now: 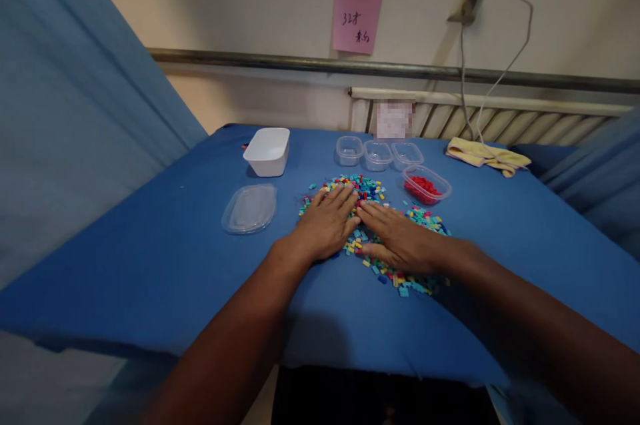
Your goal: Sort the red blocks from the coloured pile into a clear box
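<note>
A heap of small coloured bricks point(367, 188) in cyan, yellow, red and blue is spread over the middle of the blue table point(150, 265). My left hand point(327, 221) lies flat on the heap's left part, fingers stretched out and together. My right hand point(397, 238) lies flat beside it on the heap, fingers pointing left, its fingertips touching the left hand. Neither hand holds anything. A clear tub of red bricks point(427, 185) stands just behind my right hand.
Three empty clear tubs point(378, 153) stand in a row at the back. A white tub point(267, 151) and a clear lid point(249, 208) lie to the left. A yellow cloth point(485, 155) lies back right. Blue curtains hang on both sides.
</note>
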A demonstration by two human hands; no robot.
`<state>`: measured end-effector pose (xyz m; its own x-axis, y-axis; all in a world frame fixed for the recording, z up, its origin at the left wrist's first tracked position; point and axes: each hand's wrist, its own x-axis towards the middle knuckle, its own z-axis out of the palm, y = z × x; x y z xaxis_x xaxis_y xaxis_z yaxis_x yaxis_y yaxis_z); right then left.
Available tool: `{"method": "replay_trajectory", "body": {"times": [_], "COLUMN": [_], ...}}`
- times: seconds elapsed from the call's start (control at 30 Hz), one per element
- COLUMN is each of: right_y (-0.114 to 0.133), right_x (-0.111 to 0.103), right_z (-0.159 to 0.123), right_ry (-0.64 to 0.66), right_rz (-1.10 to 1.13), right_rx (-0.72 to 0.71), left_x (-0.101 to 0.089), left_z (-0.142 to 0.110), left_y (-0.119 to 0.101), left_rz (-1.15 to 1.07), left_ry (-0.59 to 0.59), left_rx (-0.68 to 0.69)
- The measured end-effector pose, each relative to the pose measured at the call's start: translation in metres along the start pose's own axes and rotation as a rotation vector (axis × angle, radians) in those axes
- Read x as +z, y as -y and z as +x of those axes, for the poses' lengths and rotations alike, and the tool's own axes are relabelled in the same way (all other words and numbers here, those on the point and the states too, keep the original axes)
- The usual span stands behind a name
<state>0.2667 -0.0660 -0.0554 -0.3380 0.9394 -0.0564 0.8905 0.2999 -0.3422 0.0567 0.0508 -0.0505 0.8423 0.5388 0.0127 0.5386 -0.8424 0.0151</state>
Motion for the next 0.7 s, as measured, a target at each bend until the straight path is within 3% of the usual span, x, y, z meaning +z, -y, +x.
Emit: {"method": "replay_trajectory", "body": {"times": [0.2,0.37,0.57,0.7], "right_y": [0.019,0.012,0.011,0.021], "right_x": [0.017,0.022,0.010,0.005], "right_z": [-0.050,-0.079,-0.080,-0.072], "right_ry": [-0.079,-0.123,-0.145,-0.111], "right_rz": [-0.079,-0.114,-0.112,-0.065], "right_rx": [-0.053,-0.035,-0.016,-0.137], "left_x": [0.005,0.004,0.002,-0.006], "left_z": [-0.004,-0.013,-0.014,-0.018], "left_y": [-0.009,-0.015,-0.028,-0.025], "left_rz": [-0.021,-0.097,-0.102,-0.160], "left_ry": [0.040,0.011,0.035,0.066], "left_rx": [0.068,0.085,0.131,0.174]}}
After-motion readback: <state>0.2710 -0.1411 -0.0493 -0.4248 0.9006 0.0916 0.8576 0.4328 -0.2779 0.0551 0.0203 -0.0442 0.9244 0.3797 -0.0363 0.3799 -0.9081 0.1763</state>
